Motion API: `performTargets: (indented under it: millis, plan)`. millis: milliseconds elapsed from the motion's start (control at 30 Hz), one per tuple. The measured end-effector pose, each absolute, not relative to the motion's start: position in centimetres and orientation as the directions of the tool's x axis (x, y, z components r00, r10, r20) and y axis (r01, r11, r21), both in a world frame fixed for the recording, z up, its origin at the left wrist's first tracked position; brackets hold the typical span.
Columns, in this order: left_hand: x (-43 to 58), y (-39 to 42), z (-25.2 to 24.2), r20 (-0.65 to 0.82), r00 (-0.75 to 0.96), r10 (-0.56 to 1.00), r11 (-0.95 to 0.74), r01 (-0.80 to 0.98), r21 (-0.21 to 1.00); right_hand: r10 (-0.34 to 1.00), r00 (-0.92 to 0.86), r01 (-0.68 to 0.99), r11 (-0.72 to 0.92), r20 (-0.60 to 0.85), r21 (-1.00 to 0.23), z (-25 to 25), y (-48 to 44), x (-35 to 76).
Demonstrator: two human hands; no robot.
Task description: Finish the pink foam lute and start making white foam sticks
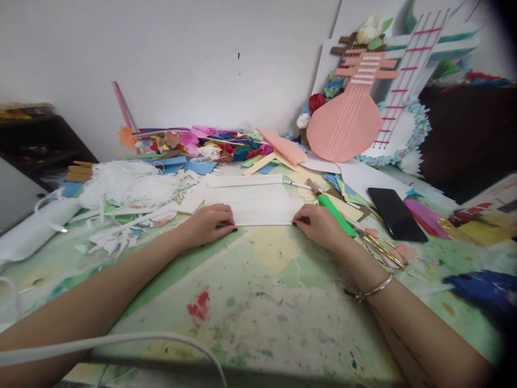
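A sheet of white paper (258,202) lies flat on the table in front of me, with a folded strip along its far edge. My left hand (212,222) pinches its near left corner between thumb and fingers. At the near right corner, my right hand (315,222) holds the paper the same way. Just beyond the right hand lies a utility knife (336,215) with a green handle, and gold-handled scissors (382,248) rest beside the right wrist.
White string (125,183) and paper scraps (121,231) are heaped at left. Coloured paper (194,140) piles along the wall. A pink paper lute (347,121) leans at back right. A black phone (396,214) and a blue glue gun (484,288) lie at right. A white cable (161,337) crosses the front.
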State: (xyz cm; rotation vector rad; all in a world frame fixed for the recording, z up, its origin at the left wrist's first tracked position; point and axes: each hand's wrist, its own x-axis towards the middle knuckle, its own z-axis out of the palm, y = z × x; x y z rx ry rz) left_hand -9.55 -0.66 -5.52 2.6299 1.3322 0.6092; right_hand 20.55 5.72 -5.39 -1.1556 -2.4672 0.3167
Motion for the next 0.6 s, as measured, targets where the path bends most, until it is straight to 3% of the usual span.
performTargets:
  millis: [167,433,600]
  plan:
    - [-9.64,-0.33,-5.69,0.277,0.476,0.834,-0.550,0.745,0.376,0.755,-0.608,0.677,0.655,0.246,-0.336,-5.34,5.64,20.58]
    - [-9.61,-0.59,-5.86,0.269,0.571,0.775,-0.616,0.778,0.122,0.679,-0.697,0.656,0.734,0.231,-0.177,-4.67,4.82,20.40]
    - [-9.15,-0.52,-5.93,0.205,0.534,0.820,-0.558,0.826,0.077,0.674,-0.707,0.665,0.736,0.213,-0.124,-4.63,4.79,20.43]
